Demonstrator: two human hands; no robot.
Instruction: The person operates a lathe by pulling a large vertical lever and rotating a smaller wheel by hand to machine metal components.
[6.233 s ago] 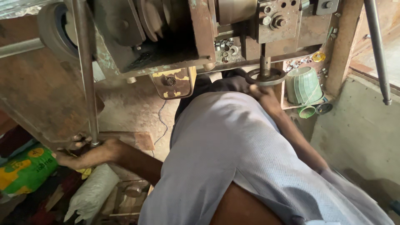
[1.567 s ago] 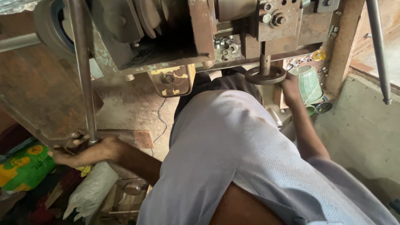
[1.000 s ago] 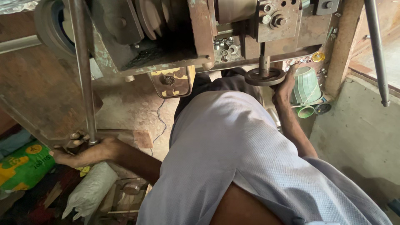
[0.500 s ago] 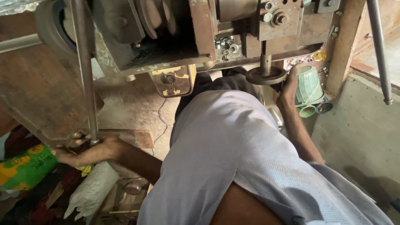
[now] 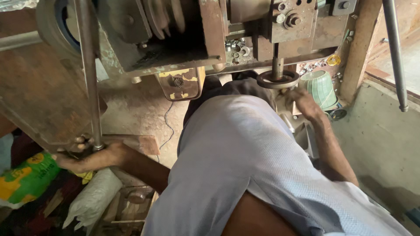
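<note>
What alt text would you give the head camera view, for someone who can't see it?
Seen from above, a person in a pale shirt leans toward a rusty metal machine, left hand gripping the base of a vertical steel lever, right hand just beside a small round handwheel. A green ribbed cup sits nearby.

Right hand [image 5: 306, 102] came off the rim of the small round metal handwheel [image 5: 278, 79], dropped slightly below and to its right, toward the ribbed green plastic cup [image 5: 321, 88]. Earlier it gripped the wheel's edge.
</note>
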